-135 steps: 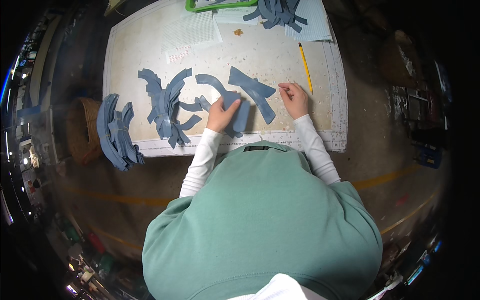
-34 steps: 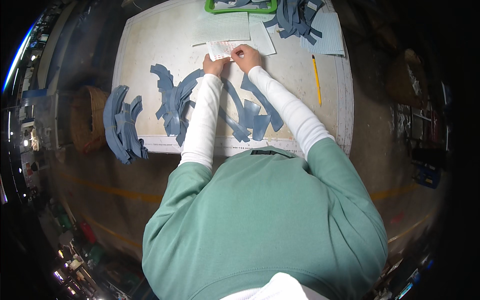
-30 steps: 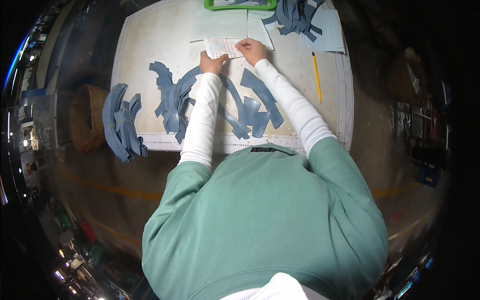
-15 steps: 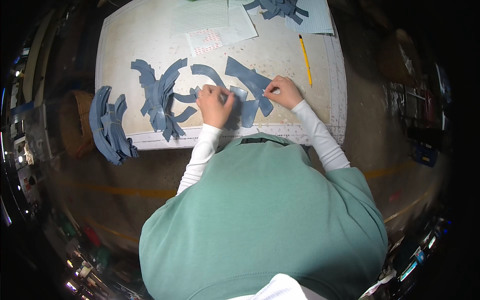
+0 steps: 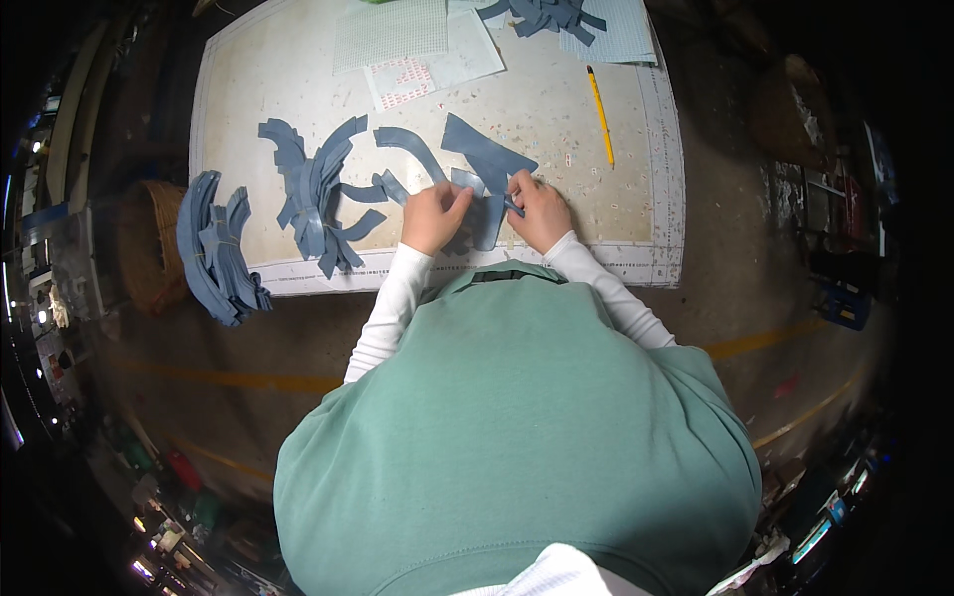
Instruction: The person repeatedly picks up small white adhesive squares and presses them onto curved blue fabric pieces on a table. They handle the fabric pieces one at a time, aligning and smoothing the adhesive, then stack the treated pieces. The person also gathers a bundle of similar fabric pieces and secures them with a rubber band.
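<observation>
My left hand [image 5: 435, 219] is closed at the near side of the table, its thumb and forefinger pressed on a small blue-grey piece of sheet material [image 5: 467, 181]. Close by on the right, my right hand [image 5: 542, 214] pinches a blue-grey strip [image 5: 514, 209], most of which is hidden by the fingers. Between the hands lies a flat blue-grey piece [image 5: 487, 221]. A wide blue-grey piece [image 5: 482, 152] rests just beyond them. To the far left of the hands, a curved strip [image 5: 409, 144] lies beside a tied bundle of blue-grey strips [image 5: 316, 199].
Another tied bundle [image 5: 224, 243] hangs over the table's left edge. A yellow pencil [image 5: 601, 117] lies to the right. Paper sheets [image 5: 393, 40] and a further heap of strips [image 5: 547, 16] are at the far side. A wicker basket [image 5: 157, 248] stands left of the table [image 5: 636, 214].
My right hand has moved left and nearer to me, taking the strip with it. The left hand has shifted slightly right, its thumb and forefinger now on the small piece.
</observation>
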{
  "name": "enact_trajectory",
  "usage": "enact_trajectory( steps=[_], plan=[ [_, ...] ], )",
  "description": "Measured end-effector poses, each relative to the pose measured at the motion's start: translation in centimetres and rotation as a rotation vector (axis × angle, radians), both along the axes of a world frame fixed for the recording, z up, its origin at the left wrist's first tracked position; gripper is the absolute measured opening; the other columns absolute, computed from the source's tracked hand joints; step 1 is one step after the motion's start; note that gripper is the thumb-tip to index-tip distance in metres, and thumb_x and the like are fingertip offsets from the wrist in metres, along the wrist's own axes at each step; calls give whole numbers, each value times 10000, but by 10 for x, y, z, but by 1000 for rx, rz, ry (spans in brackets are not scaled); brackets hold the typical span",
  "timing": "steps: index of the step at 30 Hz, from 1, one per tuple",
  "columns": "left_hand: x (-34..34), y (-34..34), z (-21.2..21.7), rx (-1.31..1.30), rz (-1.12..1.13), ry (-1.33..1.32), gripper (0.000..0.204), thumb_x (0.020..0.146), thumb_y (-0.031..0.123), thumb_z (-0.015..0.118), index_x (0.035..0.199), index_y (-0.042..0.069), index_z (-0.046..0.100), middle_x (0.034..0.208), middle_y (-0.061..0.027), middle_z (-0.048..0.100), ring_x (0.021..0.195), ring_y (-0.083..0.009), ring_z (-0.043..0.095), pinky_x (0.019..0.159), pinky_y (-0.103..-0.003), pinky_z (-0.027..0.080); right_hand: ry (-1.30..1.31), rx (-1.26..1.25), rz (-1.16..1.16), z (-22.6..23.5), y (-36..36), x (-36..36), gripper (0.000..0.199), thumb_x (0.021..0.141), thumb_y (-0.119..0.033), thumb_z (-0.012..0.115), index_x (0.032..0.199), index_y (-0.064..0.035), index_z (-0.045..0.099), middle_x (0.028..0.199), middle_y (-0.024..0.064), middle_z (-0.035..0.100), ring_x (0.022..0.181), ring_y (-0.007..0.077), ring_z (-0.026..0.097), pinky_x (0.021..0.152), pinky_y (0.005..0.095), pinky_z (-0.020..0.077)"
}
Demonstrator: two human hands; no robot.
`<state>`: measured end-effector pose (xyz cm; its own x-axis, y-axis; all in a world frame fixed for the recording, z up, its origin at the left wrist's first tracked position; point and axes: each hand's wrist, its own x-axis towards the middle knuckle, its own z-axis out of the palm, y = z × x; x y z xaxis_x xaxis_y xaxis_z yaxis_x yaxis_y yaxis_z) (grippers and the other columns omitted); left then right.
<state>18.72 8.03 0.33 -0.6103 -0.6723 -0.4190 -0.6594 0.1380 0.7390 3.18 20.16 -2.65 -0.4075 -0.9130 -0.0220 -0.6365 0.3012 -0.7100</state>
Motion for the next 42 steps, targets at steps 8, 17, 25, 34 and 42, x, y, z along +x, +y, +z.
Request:
enact_trajectory(
  steps=[8,17,25,34,42],
  plan=[
    [-18,14,12,965,373,539,527,966,384,373,1213,-72,466,1193,-166,561,1079,-224,562,908,-325,460,-727,-158,100,31,9,-2,488,679,-59,777,1009,-48,417,879,71,579,757,93,592,631,250,501],
    [-10,-3,43,1056,361,1103,486,995,366,234,1428,155,170,1320,-254,409,1171,-372,482,950,-483,443,-714,-247,54,47,-8,-20,189,801,-115,686,879,-22,541,797,31,600,781,77,624,621,231,498],
    [19,-12,24,1143,547,990,440,994,345,245,1409,200,252,1354,-274,366,1200,-381,453,980,-539,392,-67,16,209,-7,-64,-72,105,747,-165,681,768,-69,644,810,89,618,760,239,604,706,334,483],
    [44,-14,12,966,655,806,433,894,133,404,1241,-121,361,1243,-254,492,1084,-315,559,919,-434,489,127,107,281,-1,-71,-66,73,744,-118,659,733,-60,617,796,97,580,788,252,578,716,342,464],
    [43,-7,3,895,755,809,417,946,182,407,1234,-118,384,1197,-226,540,1072,-289,572,922,-418,488,122,-70,155,-5,-70,-64,205,696,-99,672,878,-75,580,816,80,580,802,237,582,724,351,480]
  ],
)
